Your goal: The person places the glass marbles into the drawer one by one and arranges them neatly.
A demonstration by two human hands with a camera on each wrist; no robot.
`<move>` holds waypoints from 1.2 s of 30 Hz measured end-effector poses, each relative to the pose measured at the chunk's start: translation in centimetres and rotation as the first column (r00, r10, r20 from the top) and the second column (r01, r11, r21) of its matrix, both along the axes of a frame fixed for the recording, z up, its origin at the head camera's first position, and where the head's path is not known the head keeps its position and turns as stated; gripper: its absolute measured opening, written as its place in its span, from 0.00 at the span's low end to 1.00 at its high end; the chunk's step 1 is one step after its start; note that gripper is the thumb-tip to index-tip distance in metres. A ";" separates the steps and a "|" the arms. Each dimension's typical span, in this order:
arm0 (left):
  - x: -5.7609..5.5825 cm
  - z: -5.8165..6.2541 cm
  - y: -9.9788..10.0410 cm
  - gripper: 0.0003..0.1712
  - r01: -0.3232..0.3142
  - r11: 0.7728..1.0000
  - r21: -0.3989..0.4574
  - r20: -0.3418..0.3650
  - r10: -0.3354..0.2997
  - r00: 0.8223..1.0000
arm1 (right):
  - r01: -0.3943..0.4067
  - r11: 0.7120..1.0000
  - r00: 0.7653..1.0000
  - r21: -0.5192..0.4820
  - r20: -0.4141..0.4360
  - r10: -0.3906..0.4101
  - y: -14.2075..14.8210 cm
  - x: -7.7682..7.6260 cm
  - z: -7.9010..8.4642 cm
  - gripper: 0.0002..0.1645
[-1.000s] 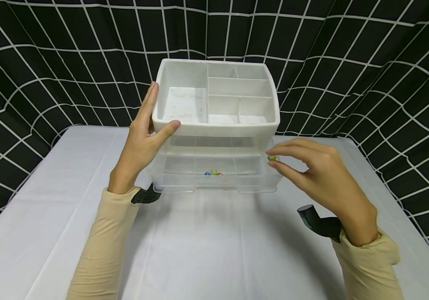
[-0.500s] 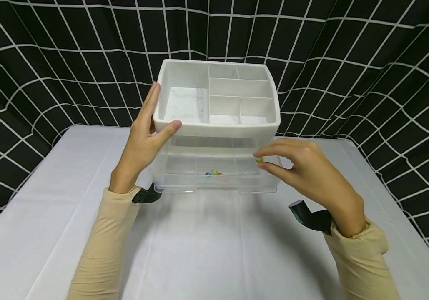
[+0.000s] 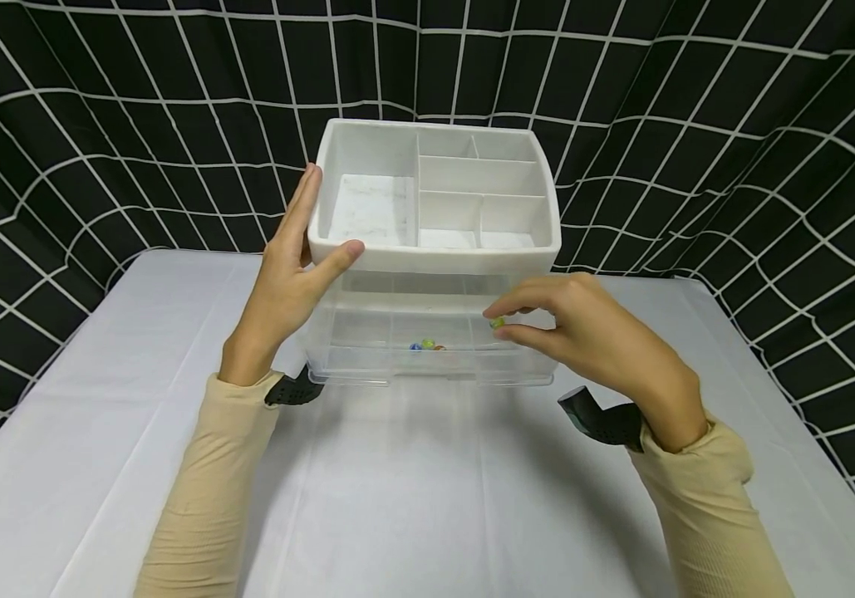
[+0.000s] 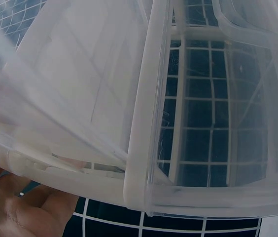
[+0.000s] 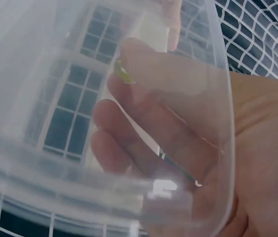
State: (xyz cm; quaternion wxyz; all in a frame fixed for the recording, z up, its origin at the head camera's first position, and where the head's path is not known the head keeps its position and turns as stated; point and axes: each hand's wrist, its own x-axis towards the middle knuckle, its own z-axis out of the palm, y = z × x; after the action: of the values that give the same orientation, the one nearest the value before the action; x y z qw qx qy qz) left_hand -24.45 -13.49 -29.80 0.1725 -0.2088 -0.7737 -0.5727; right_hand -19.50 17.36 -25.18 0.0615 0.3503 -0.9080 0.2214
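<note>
A white plastic organizer with clear drawers stands on the table. Its lower clear drawer is pulled out toward me. Inside the drawer sit a blue marble, a yellow-green marble and an orange-brown marble. My left hand rests on the organizer's left side, fingers straight along it and thumb on the front rim. My right hand pinches another yellow-green marble between thumb and fingertips, over the drawer's right part. Through clear plastic, the right wrist view shows this marble and the fingers.
The organizer's top has an open tray split into several compartments. A white cloth covers the table. Black fabric with a white grid surrounds the back and sides. Dark wrist mounts sit at both cuffs.
My right hand has moved left with the pinched marble, from the drawer's right edge to farther over the drawer. My left hand and the organizer have stayed nearly still.
</note>
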 end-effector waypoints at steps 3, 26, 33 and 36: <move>0.0 0.0 0.0 0.48 0.000 1.000 -0.001 -0.002 0.000 1.000 | -0.002 1.000 0.999 0.022 0.040 0.001 -0.4 -0.2 0.2 0.10; -0.1 -0.1 0.0 0.48 -0.001 1.000 0.004 -0.003 0.001 1.000 | -0.083 0.990 0.952 0.113 0.302 0.046 -2.6 -2.2 0.4 0.10; -0.1 -0.1 0.0 0.48 -0.001 1.000 0.006 0.000 0.001 1.000 | -0.099 0.988 0.944 0.117 0.326 0.056 -3.2 -2.6 0.3 0.11; -0.1 -0.1 0.0 0.48 -0.001 1.000 0.006 -0.004 0.001 1.000 | -0.099 0.988 0.940 0.119 0.336 0.054 -3.2 -2.7 0.2 0.11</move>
State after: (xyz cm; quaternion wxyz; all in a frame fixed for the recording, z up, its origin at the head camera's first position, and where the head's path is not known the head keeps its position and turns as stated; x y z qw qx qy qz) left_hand -24.58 -13.49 -29.92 0.1751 -0.2092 -0.7716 -0.5747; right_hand -22.18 14.15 -24.97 -0.1247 0.3465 -0.9039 0.2177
